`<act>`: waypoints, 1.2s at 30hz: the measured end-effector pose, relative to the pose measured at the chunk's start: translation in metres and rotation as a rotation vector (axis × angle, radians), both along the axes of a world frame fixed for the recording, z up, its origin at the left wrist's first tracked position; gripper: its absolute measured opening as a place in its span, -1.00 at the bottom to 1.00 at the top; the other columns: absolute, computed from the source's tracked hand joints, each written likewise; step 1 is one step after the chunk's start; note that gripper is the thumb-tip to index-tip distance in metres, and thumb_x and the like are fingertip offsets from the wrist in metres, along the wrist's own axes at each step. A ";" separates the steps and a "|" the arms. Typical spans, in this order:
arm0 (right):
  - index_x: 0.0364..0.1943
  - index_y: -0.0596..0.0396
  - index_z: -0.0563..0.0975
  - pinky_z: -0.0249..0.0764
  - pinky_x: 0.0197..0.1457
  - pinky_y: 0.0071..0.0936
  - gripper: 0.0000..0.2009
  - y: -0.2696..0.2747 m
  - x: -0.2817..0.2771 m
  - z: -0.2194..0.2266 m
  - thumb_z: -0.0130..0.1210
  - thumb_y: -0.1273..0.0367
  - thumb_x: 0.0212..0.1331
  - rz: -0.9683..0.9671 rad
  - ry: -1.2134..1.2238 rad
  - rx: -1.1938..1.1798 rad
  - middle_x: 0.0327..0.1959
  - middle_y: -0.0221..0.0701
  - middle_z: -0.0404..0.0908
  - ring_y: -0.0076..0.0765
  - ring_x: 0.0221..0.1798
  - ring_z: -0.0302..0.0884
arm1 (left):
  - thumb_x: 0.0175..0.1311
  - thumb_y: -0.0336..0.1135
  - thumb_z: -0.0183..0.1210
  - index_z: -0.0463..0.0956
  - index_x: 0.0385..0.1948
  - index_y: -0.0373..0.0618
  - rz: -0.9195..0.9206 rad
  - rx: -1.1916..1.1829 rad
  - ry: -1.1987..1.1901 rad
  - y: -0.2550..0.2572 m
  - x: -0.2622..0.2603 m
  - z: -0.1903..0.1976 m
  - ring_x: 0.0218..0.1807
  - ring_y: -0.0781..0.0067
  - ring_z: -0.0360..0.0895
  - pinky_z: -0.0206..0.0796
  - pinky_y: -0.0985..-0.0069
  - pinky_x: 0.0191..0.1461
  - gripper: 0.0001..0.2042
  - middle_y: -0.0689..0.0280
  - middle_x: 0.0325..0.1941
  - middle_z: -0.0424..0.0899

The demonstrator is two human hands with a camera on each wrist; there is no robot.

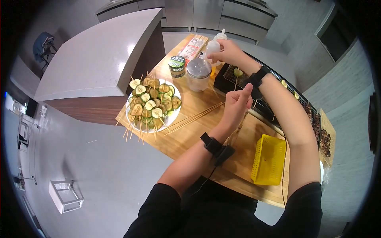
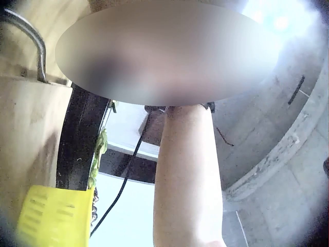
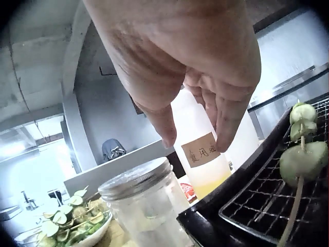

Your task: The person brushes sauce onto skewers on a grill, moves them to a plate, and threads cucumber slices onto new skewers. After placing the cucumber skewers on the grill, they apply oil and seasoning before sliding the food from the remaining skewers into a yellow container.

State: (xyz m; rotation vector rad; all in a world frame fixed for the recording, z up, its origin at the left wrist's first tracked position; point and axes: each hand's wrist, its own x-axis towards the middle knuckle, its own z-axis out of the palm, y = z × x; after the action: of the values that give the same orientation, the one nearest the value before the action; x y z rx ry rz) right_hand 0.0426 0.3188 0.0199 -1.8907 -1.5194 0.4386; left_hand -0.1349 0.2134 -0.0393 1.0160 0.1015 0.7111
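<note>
Squeeze bottle (image 3: 201, 150): upper end hidden behind the right hand (image 3: 180, 56)
Black grill (image 3: 205, 213): cut off at right-wrist view's right edge
Yellow basket (image 2: 54, 216): cut off at left-wrist view's bottom edge
Oval (image 2: 167, 54), top centre there: blurred

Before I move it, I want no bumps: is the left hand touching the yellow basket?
Apart. The head view shows the left hand clear of the yellow basket, with wooden surface visible between them.

I can see the right hand (image 3: 190, 62) gripping a labelled squeeze bottle (image 3: 200, 149) with yellow liquid inside, near a metal-lidded jar (image 3: 149, 211) and skewered slices (image 3: 302, 160) over a black grill (image 3: 259, 203).
</note>
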 end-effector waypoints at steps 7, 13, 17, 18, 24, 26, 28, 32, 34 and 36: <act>-0.04 0.27 0.65 0.60 -0.01 -0.38 -0.51 -0.013 -0.006 -0.002 0.49 0.22 0.01 0.024 0.018 0.047 -0.14 -0.19 0.78 -0.24 -0.10 0.76 | 0.61 0.12 0.03 0.34 -0.79 -0.05 0.026 0.020 0.031 0.000 0.000 -0.001 -0.61 0.76 0.08 -0.17 0.62 -0.48 -0.35 0.55 -0.72 0.24; 0.05 0.26 0.63 0.63 0.01 -0.41 -0.49 -0.057 -0.007 0.036 0.49 0.20 0.13 -0.063 -0.257 0.095 -0.12 -0.28 0.79 -0.37 -0.08 0.73 | 0.60 0.08 0.06 0.34 -0.73 0.03 0.077 0.024 0.041 0.001 0.006 -0.011 -0.61 0.73 0.08 -0.20 0.59 -0.50 -0.42 0.56 -0.69 0.23; 0.01 0.28 0.63 0.61 -0.08 -0.50 -0.62 -0.147 -0.030 0.085 0.38 0.25 0.28 -0.076 -0.203 0.131 -0.23 -0.37 0.77 -0.52 -0.19 0.68 | 0.57 -0.05 0.16 0.33 -0.68 0.07 0.089 0.052 0.061 -0.008 0.010 -0.008 -0.61 0.74 0.03 -0.23 0.58 -0.51 -0.51 0.58 -0.67 0.21; 0.00 0.28 0.64 0.60 -0.11 -0.53 -0.66 -0.170 -0.039 0.095 0.35 0.28 0.32 -0.084 -0.186 0.127 -0.27 -0.40 0.76 -0.56 -0.22 0.66 | 0.57 -0.08 0.17 0.32 -0.67 0.08 0.050 0.031 0.067 -0.012 0.008 -0.007 -0.61 0.75 0.01 -0.24 0.58 -0.50 -0.53 0.58 -0.66 0.20; -0.08 0.16 0.69 0.52 -0.21 -0.61 -0.76 -0.311 -0.084 0.113 0.27 0.26 0.38 -0.208 -0.010 0.225 -0.41 -0.51 0.70 -0.67 -0.31 0.60 | 0.60 -0.19 0.11 0.24 -0.67 0.10 -0.103 0.011 0.141 -0.030 0.002 -0.002 -0.60 0.78 -0.06 -0.30 0.58 -0.52 -0.53 0.61 -0.64 0.13; -0.04 0.15 0.68 0.52 -0.22 -0.68 -0.79 -0.351 -0.106 0.111 0.23 0.31 0.42 -0.312 0.136 0.249 -0.37 -0.53 0.70 -0.70 -0.31 0.60 | 0.61 -0.20 0.11 0.25 -0.66 0.09 -0.132 0.063 0.122 -0.033 0.001 -0.003 -0.60 0.78 -0.05 -0.29 0.59 -0.53 -0.53 0.60 -0.64 0.14; -0.02 0.15 0.67 0.52 -0.26 -0.76 -0.82 -0.388 -0.122 0.102 0.21 0.37 0.45 -0.414 0.268 0.270 -0.31 -0.53 0.69 -0.73 -0.31 0.59 | 0.62 -0.20 0.09 0.26 -0.66 0.08 -0.165 0.080 0.128 -0.038 -0.001 -0.001 -0.60 0.78 -0.04 -0.26 0.60 -0.53 -0.53 0.60 -0.64 0.15; -0.09 0.13 0.68 0.30 -0.46 -0.76 -0.87 -0.443 -0.148 0.056 0.21 0.38 0.46 -0.687 0.379 0.405 -0.48 -0.61 0.58 -0.78 -0.47 0.44 | 0.62 -0.20 0.09 0.26 -0.66 0.07 -0.209 0.061 0.142 -0.043 -0.003 0.002 -0.60 0.77 -0.04 -0.25 0.59 -0.53 -0.53 0.60 -0.64 0.15; -0.19 0.09 0.67 0.13 -0.54 -0.74 -0.84 -0.467 -0.157 0.021 0.19 0.31 0.48 -0.850 0.478 0.479 -0.60 -0.68 0.44 -0.82 -0.58 0.25 | 0.61 -0.19 0.09 0.26 -0.67 0.06 -0.216 0.065 0.157 -0.046 -0.004 0.002 -0.60 0.76 -0.04 -0.25 0.59 -0.52 -0.53 0.59 -0.64 0.15; -0.24 0.04 0.66 -0.05 -0.54 -0.71 -0.81 -0.477 -0.173 -0.008 0.16 0.26 0.49 -0.965 0.639 0.575 -0.61 -0.71 0.36 -0.83 -0.60 0.10 | 0.61 -0.19 0.09 0.25 -0.67 0.06 -0.213 0.085 0.162 -0.048 -0.004 0.003 -0.59 0.75 -0.04 -0.24 0.58 -0.51 -0.53 0.59 -0.65 0.15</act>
State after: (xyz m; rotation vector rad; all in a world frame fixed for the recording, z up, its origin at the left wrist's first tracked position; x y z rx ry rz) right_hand -0.1306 -0.1580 0.0123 -1.5551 -0.1890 0.0987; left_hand -0.1390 0.1652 -0.0362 1.1463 0.1025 0.4417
